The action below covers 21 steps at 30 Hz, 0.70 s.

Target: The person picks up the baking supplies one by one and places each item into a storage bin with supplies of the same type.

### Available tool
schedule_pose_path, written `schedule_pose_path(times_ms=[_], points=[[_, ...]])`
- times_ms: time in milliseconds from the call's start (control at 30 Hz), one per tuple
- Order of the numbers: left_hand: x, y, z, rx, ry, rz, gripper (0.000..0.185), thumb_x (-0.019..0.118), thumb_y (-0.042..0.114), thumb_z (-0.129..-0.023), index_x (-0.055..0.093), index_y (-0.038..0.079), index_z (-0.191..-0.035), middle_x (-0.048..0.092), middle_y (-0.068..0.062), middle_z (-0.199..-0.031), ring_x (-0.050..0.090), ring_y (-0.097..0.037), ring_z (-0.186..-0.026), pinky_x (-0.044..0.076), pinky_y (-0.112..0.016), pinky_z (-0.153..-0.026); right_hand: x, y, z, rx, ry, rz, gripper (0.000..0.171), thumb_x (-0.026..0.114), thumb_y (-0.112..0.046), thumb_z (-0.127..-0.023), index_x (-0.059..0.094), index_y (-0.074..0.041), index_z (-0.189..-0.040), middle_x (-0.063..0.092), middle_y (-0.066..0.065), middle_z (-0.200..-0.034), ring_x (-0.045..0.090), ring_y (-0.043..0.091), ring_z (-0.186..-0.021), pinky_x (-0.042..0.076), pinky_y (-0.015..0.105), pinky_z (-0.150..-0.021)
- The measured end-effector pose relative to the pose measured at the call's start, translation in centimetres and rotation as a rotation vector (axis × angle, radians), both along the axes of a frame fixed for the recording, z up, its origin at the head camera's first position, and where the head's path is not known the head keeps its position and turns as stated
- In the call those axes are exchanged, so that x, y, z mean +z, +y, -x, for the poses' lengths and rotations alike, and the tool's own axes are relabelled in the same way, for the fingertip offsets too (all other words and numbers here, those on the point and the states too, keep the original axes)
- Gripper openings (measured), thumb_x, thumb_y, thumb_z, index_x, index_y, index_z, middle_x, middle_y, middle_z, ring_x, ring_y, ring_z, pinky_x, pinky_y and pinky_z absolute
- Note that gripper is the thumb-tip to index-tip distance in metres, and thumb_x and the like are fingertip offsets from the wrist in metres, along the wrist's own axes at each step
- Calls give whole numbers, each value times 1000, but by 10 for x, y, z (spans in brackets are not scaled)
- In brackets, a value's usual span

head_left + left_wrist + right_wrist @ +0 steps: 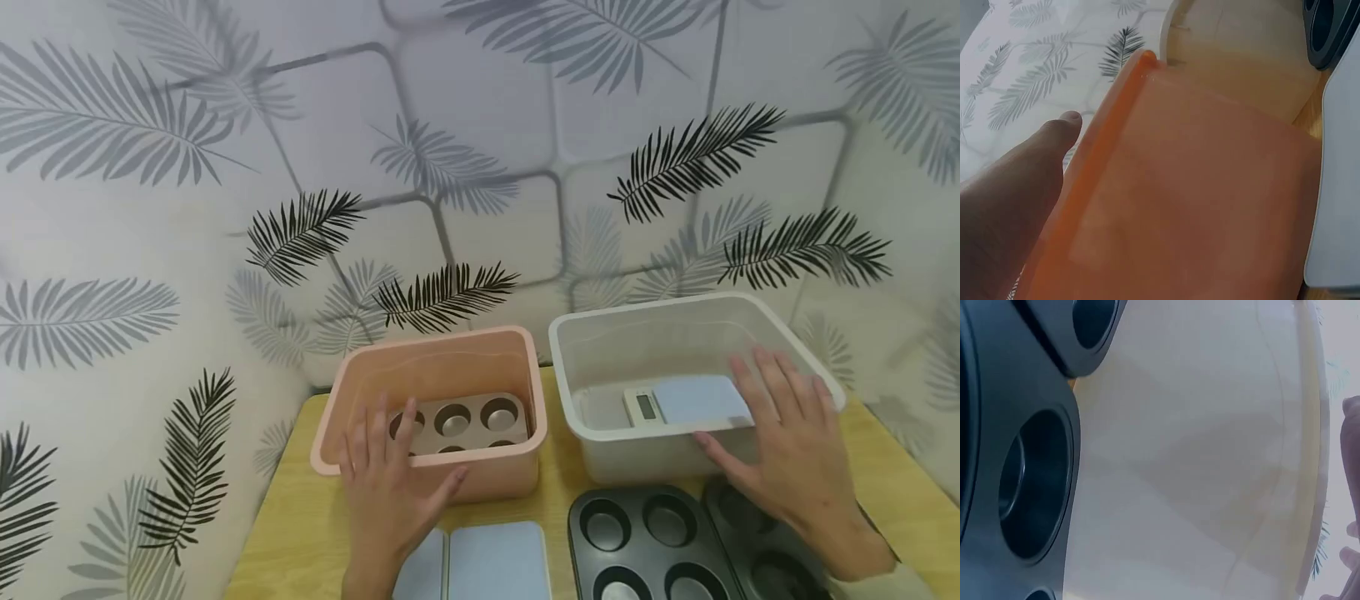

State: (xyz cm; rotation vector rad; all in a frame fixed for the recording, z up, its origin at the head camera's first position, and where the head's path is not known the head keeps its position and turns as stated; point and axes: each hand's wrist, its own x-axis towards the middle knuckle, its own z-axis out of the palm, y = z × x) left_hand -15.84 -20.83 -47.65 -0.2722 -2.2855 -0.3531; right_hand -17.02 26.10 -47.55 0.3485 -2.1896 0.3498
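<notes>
Left hand [386, 492], centre-left of frame: fingers fanned apart at the near rim of the pink tub [495, 479], nothing clasped. Right hand [798, 446], right of frame: fingers spread over the near right corner of the white tub [637, 461], nothing clasped. Contact at either rim: cannot tell.

Risks, my reckoning. Leaning on a near rim could tip that tub towards me and slide the brown muffin pan [476, 433] or the kitchen scale [697, 400] against its front wall. Drawing the white tub nearer could ride it into the dark muffin pans [637, 546], bottom right, since their edge lies just beside it. My right wrist hangs over them too; a low sweep may snag one. Pulling the pink tub could shove the pale blue panels [498, 562], bottom centre.

Lie of things: both tubs upright on the yellow table [285, 517], mouths up, long axes left to right, climbing slightly rightward. Brown pan likewise, cups up. Scale lengthwise across its tub, display end pointing left.
</notes>
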Motion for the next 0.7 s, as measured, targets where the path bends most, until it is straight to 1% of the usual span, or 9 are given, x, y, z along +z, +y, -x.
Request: schedule_pose_path(times_ms=[133,200,267,300,367,433,500,567,700], points=[[-6,-13,-6,38,-15,-2,104,47,94,-91,50,20,-165,42,-20,-172,34,-49,-158,26,-80,-121,-2,6,-3,-7,38,12,104,37,-88,-98,52,-6,-160,53,28,-159,47,50,-146,27,71,-130],[-9,-22,-8,49,-21,-4,106,45,95,-92,50,19,-165,41,-21,-172,34,-50,-158,24,-83,-120,-2,9,-6,-1,87,28,101,40,-85,-99,56,-2,-156,61,31,-147,52,53,-138,32,66,-129],[-12,-34,-10,41,-32,-37,108,45,96,-91,48,17,-165,40,-23,-172,31,-53,-159,21,-86,-119,0,11,-8,13,164,50,95,46,-80,-101,64,2,-147,69,32,-127,58,55,-122,43,66,-114],[-13,-41,-11,33,-31,-68,109,48,95,-90,49,15,-164,40,-25,-171,30,-55,-160,21,-88,-118,1,12,-10,20,198,63,91,48,-77,-102,67,3,-143,71,31,-115,60,55,-114,45,67,-103],[-17,-56,-11,14,-25,-159,109,60,92,-87,52,12,-160,41,-27,-169,27,-58,-161,20,-90,-117,1,15,-13,21,252,89,84,52,-72,-103,73,4,-133,69,26,-94,60,54,-99,41,66,-83],[-21,-69,-11,-3,-12,-262,107,79,82,-81,55,9,-156,40,-30,-167,26,-62,-160,23,-91,-116,0,19,-18,16,276,105,79,54,-68,-103,76,4,-124,67,20,-82,58,50,-88,36,63,-72],[-26,-80,-9,-12,-12,-349,105,96,64,-73,58,7,-153,39,-33,-166,29,-62,-157,29,-90,-114,-4,24,-25,-3,250,107,78,52,-68,-104,77,5,-118,66,16,-77,57,47,-82,36,62,-69],[-32,-88,-8,-14,-37,-405,104,104,44,-68,57,7,-154,39,-33,-164,35,-61,-154,36,-86,-112,-10,30,-33,-27,201,95,80,50,-69,-104,77,5,-115,67,15,-76,57,44,-78,38,61,-67],[-44,-99,-10,-3,-84,-444,95,104,21,-71,56,6,-153,50,-30,-156,48,-52,-146,44,-74,-111,-28,40,-52,-75,54,63,87,42,-75,-104,76,4,-118,70,15,-75,60,41,-72,41,52,-62]])
